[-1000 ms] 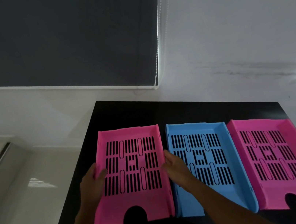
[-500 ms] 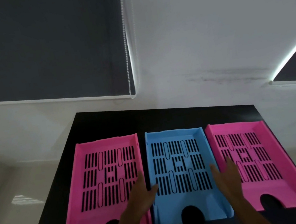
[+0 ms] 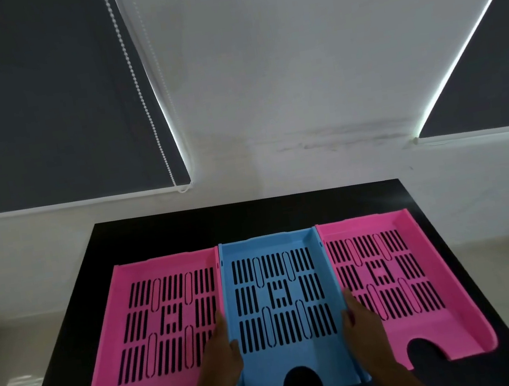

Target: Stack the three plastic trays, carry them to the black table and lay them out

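Observation:
Three slotted plastic trays lie side by side on the black table. The left pink tray and the right pink tray flank the blue tray in the middle. My left hand clasps the blue tray's left wall, thumb inside the tray, fingers over the pink tray's edge. My right hand clasps the blue tray's right wall the same way. The blue tray's near edge sits slightly nearer me than the right pink tray's.
A white wall stands right behind the table. Dark roller blinds hang at the upper left and upper right, with a bead cord on the left one. Pale floor shows on both sides of the table.
My hands left the left pink tray and now close on the two side walls of the blue tray. The view swung to centre on the blue tray.

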